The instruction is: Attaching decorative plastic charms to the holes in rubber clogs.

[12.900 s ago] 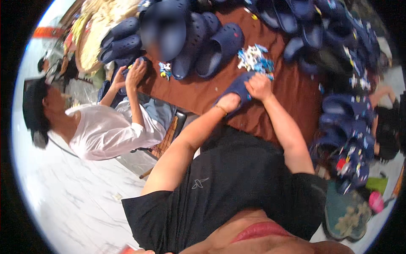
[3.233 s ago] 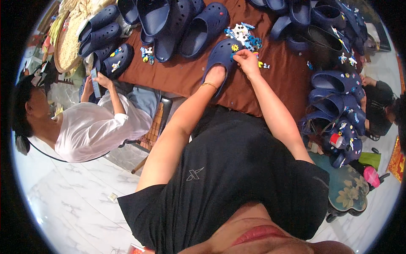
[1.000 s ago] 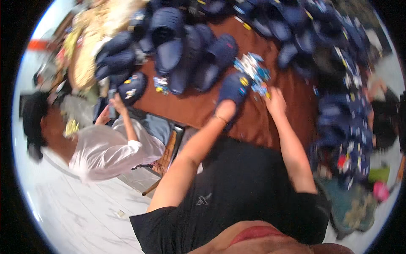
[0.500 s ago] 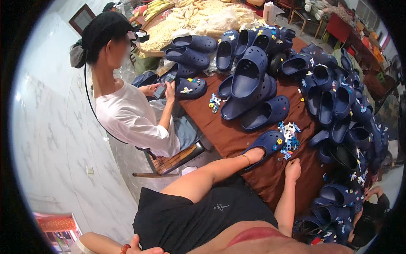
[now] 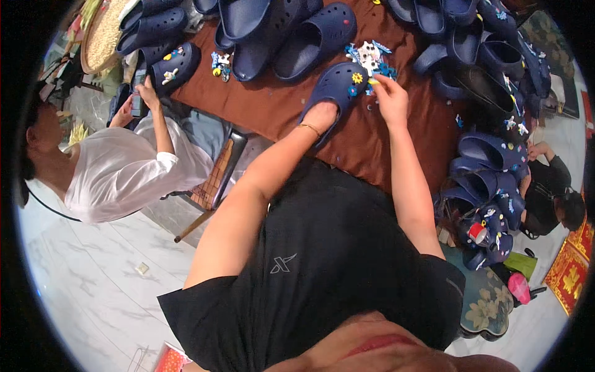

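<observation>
Left hand (image 5: 322,116) inside navy clog (image 5: 339,88), fingers hidden, can't tell grip. Right hand (image 5: 375,84) pinching yellowish charm (image 5: 373,80) by clog's toe. Charm pile (image 5: 370,56) beyond right hand, on brown cloth (image 5: 412,130); more clogs (image 5: 316,43) beyond left hand.

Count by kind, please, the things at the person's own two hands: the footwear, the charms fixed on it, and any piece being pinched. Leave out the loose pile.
Navy clog over the left hand: 1
Yellow flower charm on it: 1
Blue charm on it: 1
Small yellowish piece in the right hand: 1
Total: 4
</observation>
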`<move>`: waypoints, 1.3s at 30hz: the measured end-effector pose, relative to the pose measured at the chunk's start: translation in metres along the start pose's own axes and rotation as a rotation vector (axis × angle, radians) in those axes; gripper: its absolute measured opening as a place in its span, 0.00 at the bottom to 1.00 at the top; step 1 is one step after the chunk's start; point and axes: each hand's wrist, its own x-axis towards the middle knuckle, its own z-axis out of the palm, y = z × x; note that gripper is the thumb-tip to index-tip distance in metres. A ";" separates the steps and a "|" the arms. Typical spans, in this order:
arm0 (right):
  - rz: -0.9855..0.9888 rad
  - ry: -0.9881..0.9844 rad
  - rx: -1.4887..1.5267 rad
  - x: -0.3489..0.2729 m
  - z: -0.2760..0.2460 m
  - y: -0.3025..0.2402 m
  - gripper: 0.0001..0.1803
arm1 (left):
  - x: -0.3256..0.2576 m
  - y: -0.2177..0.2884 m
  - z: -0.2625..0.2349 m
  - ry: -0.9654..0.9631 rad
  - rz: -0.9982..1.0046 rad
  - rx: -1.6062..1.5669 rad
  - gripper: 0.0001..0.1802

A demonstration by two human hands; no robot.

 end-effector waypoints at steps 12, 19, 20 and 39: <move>-0.730 0.064 -0.495 0.047 0.071 -0.007 0.06 | -0.003 0.005 -0.005 -0.061 -0.090 -0.087 0.17; -0.914 -0.153 -0.846 0.034 0.052 -0.012 0.08 | -0.002 0.004 -0.003 -0.081 -0.083 -0.084 0.16; -0.917 -0.158 -0.891 0.031 0.050 -0.016 0.08 | -0.001 0.003 -0.003 -0.067 -0.068 -0.063 0.15; -0.303 -0.527 -0.786 0.070 0.056 -0.024 0.12 | -0.002 -0.003 0.007 0.042 -0.040 -0.055 0.16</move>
